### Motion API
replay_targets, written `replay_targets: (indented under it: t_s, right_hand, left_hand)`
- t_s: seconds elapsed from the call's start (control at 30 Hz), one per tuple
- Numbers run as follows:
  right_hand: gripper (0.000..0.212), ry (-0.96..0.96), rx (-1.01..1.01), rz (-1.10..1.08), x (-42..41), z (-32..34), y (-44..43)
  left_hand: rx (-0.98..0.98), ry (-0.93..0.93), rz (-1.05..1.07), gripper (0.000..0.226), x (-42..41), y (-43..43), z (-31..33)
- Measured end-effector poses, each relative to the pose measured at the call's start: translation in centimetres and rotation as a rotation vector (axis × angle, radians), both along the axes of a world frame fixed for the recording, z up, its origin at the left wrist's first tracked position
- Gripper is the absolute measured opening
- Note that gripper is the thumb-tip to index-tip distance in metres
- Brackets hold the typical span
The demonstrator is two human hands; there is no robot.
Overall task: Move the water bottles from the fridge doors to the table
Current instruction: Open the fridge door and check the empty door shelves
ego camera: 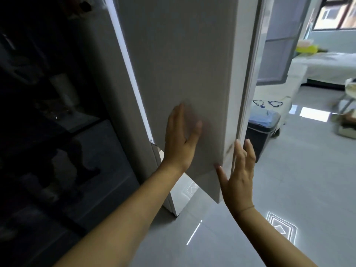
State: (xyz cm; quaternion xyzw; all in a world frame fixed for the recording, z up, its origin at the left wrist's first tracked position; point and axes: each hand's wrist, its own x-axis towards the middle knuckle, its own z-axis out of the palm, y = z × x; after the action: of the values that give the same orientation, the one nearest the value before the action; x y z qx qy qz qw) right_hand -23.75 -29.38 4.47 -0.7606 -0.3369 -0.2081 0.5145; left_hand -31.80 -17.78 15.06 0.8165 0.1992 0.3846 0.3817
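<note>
A pale grey fridge door (pixel 188 60) stands ajar in front of me, its outer face toward the camera. My left hand (pixel 182 137) lies flat on that face with fingers spread, blurred by motion. My right hand (pixel 238 174) is open at the door's lower right edge, fingers pointing up and apart, holding nothing. A bright strip of light runs down the gap on the door's left side. The fridge body at left is dark and glossy. No water bottle is visible; the door's inner shelves are hidden.
A dark bin (pixel 262 132) with a blue liner stands just behind the door on the right. Beyond it are a white-covered table (pixel 327 64), a window and a chair (pixel 346 97). The tiled floor (pixel 289 189) is shiny and open at right.
</note>
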Motion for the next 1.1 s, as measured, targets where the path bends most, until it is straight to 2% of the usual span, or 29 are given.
replay_targets:
  t_s: [0.13,0.27,0.5,0.73,0.97,1.1]
  right_hand:
    - [0.060,0.238,0.029,0.068,5.6,-0.1,0.0]
    - [0.058,0.416,0.069,0.153,11.5,0.5,1.0]
    - [0.072,0.541,-0.046,0.348,22.7,-0.1,5.1]
    - [0.071,0.523,-0.128,0.486,29.8,1.6,10.6]
    - [0.068,0.602,-0.161,0.550,36.7,1.9,19.1]
    - [0.072,0.690,-0.147,0.601,39.5,2.5,24.2]
  left_hand:
    - [0.308,0.033,0.141,0.077,5.1,0.8,1.2]
    - [0.529,0.079,0.260,0.076,11.5,1.8,2.0]
    - [0.557,0.231,0.373,0.078,21.6,4.5,0.0]
    - [0.597,0.370,0.479,0.076,26.9,8.9,-0.3]
    - [0.891,0.490,0.638,0.079,31.1,17.0,-2.7]
    - [0.935,0.503,0.717,0.081,33.7,21.3,-3.4]
